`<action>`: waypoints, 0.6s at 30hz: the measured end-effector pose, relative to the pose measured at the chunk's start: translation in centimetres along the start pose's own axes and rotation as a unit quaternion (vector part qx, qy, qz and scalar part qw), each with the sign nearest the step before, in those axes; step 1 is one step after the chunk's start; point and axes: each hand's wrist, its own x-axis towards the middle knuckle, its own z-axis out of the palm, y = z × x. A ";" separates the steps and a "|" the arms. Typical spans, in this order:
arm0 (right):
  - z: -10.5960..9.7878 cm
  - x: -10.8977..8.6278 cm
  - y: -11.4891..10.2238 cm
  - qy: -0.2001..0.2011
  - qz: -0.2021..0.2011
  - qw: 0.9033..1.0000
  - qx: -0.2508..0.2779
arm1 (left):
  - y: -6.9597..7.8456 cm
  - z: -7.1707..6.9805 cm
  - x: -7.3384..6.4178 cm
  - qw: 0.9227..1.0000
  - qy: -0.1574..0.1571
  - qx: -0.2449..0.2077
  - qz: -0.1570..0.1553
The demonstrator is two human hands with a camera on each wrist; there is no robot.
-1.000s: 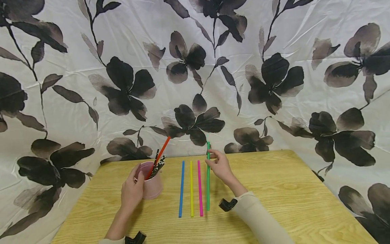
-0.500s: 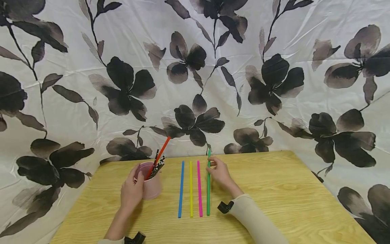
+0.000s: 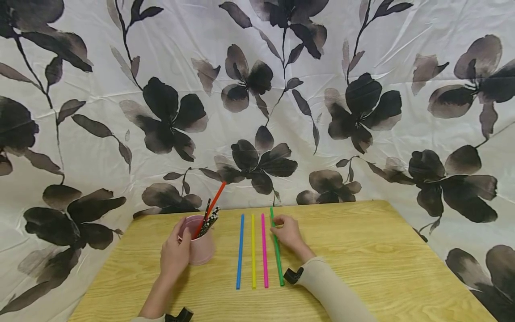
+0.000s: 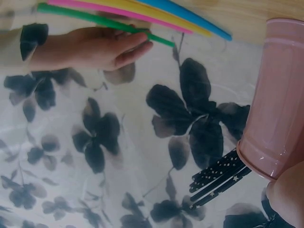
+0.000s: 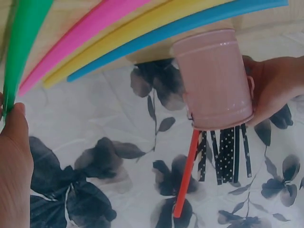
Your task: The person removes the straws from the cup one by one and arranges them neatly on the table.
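My left hand (image 3: 174,257) holds the pink cup (image 3: 203,250) at its left side, thumb at the rim. A long red straw (image 3: 217,194) and several shorter black patterned straws (image 3: 208,225) lean out of the cup. Between thumb and fingers, my right hand (image 3: 290,235) pinches the green straw (image 3: 278,264) near its far end. That straw slants, far end closest to the pink straw (image 3: 264,255). Left of the pink one lie a yellow straw (image 3: 253,257) and a blue straw (image 3: 240,255), roughly parallel. In the right wrist view, the green straw (image 5: 23,42) partly hides my fingertips.
The wooden table (image 3: 362,259) carries everything, its far edge just beyond the straws. Behind it hangs a pale cloth (image 3: 306,147) printed with dark flowers. A small black camera (image 3: 293,276) sits at my right wrist, beside the green straw's near end.
My right hand has brought the green straw down and nearer. The straw has turned, its far end now leaning left and its near end swung right. The left hand and cup stay put.
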 end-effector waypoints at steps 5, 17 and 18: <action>0.3 -0.2 0.0 0.002 -0.008 0.999 -0.033 | 0.0 0.0 0.0 1.000 -0.001 -0.002 0.002; 0.5 -0.3 0.5 -0.007 0.005 0.999 -0.035 | 0.0 -0.1 -0.2 1.000 -0.004 0.006 -0.006; 0.5 -0.3 0.5 -0.008 0.006 0.999 -0.030 | 0.0 -0.1 -0.2 1.000 -0.004 0.006 -0.007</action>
